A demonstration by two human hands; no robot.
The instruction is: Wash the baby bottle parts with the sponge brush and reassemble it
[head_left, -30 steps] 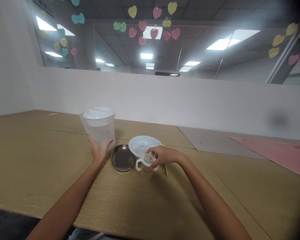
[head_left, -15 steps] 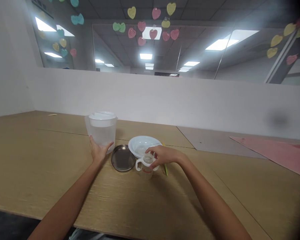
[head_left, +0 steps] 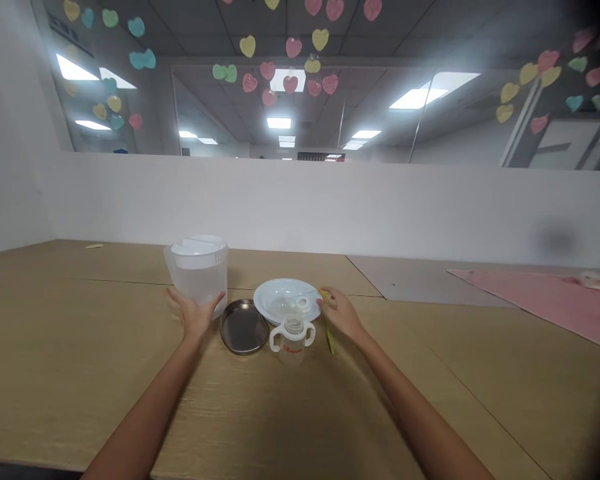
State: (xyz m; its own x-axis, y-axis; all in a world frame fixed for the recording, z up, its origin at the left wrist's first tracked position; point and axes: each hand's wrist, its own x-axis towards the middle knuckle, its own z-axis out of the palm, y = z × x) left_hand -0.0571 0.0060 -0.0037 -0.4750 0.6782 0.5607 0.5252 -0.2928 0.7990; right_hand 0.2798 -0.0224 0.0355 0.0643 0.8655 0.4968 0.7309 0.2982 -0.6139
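My left hand (head_left: 195, 317) is spread against the near side of a clear lidded pitcher (head_left: 200, 273), thumb on the right, fingers at the left. At the right rim of a white bowl (head_left: 263, 300), my right hand (head_left: 341, 313) pinches the yellow end of a thin stick (head_left: 322, 293) that reaches into the bowl. A small white ring-shaped part (head_left: 303, 304) lies in the bowl. In front stands an uncapped clear baby bottle (head_left: 293, 348) with two white handles. Between pitcher and bottle lies a shallow metal tray (head_left: 244, 328).
A yellow-green strip (head_left: 330, 341) lies on the wooden table (head_left: 220, 413) beside the bottle. Farther right are a grey sheet (head_left: 420, 283) and a pink cloth (head_left: 535, 300). A white wall (head_left: 300, 207) with a window above stands behind the table.
My right hand has let go of the bottle and moved right to the stick at the bowl's rim. My left hand's fingers have spread wider beside the pitcher. The view has tilted slightly upward.
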